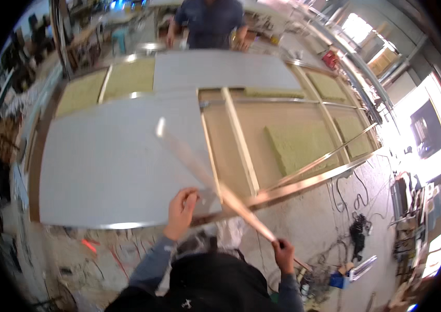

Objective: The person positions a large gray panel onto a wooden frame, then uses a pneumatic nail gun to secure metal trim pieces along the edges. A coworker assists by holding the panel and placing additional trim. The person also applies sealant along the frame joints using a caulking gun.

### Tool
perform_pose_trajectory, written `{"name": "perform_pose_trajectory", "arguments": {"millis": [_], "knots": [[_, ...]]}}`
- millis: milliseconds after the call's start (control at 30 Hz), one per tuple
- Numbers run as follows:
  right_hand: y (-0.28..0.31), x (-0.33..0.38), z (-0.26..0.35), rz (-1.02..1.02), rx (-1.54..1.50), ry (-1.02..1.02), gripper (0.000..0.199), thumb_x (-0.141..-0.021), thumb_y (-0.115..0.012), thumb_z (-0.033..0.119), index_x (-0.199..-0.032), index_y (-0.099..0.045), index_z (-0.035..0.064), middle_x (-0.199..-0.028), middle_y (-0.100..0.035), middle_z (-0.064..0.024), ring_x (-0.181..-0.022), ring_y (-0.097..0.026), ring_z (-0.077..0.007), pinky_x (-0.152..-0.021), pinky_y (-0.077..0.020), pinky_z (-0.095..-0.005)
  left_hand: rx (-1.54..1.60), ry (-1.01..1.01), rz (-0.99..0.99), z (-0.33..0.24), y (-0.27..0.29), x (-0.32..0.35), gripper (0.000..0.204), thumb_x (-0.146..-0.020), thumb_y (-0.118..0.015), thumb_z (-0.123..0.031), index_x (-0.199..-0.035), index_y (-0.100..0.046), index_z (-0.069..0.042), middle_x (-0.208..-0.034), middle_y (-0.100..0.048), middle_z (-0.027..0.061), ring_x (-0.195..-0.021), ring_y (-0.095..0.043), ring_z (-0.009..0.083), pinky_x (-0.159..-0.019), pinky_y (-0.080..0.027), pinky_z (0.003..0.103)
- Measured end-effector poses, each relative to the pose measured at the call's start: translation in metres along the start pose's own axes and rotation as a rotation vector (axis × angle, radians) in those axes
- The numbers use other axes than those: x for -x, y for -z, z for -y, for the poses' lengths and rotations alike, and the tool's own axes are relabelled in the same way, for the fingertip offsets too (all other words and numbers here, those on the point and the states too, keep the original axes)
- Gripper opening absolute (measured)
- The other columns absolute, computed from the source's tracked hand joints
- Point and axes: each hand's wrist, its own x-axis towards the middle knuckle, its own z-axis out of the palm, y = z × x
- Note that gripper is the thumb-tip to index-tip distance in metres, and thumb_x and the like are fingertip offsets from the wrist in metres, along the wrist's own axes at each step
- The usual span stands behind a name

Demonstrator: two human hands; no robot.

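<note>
My right hand point(284, 255) is wrapped round a long, narrow wooden strip point(242, 209). The strip slants up and left across the near frame edge and over a grey sheet point(116, 161); its far end is smeared by motion. At the sheet's near edge, left of the strip, is my left hand point(181, 210), its fingers curled together; whether they hold anything small is hidden. Beneath the strip lies a large frame with pale wooden bars point(241, 140) and a bare brown backing. Yellow-green insulation slabs point(301, 148) fill parts of it.
A second grey sheet point(220, 70) covers the frame's far middle. Beyond it stands a person point(210, 26) in a dark shirt, hands near the far edge. A thin strip point(329, 156) lies slanted across the frame's right part. Cables and a black bundle point(358, 234) lie on the floor.
</note>
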Motion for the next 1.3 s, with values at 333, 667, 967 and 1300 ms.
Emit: {"name": "perform_pose_trajectory", "arguments": {"millis": [333,667,967,1300], "knots": [[0.005,-0.153,0.028,0.027,-0.032,0.097,0.055,-0.118,-0.047,0.047,-0.102,-0.067,-0.0018,-0.079,-0.049,0.0034,-0.071,-0.042,-0.01,-0.062,-0.0334,-0.028,-0.536,-0.116,-0.526,0.014,0.027,0.091,0.02,-0.103,-0.071,-0.017,-0.114,-0.072,-0.001,-0.104,-0.072,0.0156,-0.094,-0.07,0.0319,-0.084,-0.057,0.04],[-0.053,-0.249,0.124,0.514,0.183,0.582,0.024,-0.11,-0.065,0.02,-0.107,-0.07,-0.0027,-0.079,-0.061,-0.009,-0.073,-0.052,-0.0148,-0.065,-0.0474,-0.0352,-0.412,0.005,-1.107,0.043,-0.017,0.14,0.021,-0.103,-0.073,-0.014,-0.118,-0.07,-0.001,-0.11,-0.069,0.0139,-0.098,-0.068,0.0267,-0.089,-0.055,0.037],[-0.07,-0.295,0.103,0.371,0.282,1.133,0.026,-0.1,-0.075,0.027,-0.117,-0.077,0.0082,-0.105,-0.074,-0.0128,-0.1,-0.069,-0.0343,-0.089,-0.0523,-0.0456,-1.165,-0.409,-0.331,-0.012,-0.076,0.032,0.042,-0.095,-0.078,-0.014,-0.135,-0.068,-0.006,-0.141,-0.062,0.015,-0.137,-0.054,0.0412,-0.114,-0.045,0.052],[0.023,-0.222,-0.053,-0.301,-0.16,0.617,0.018,-0.091,-0.079,0.01,-0.108,-0.075,0.0051,-0.097,-0.073,-0.013,-0.093,-0.069,-0.0362,-0.083,-0.0541,-0.047,-1.194,-0.421,0.143,0.031,-0.123,-0.044,0.039,-0.099,-0.075,-0.017,-0.134,-0.068,-0.001,-0.138,-0.065,0.0179,-0.131,-0.057,0.0406,-0.113,-0.045,0.052]]}}
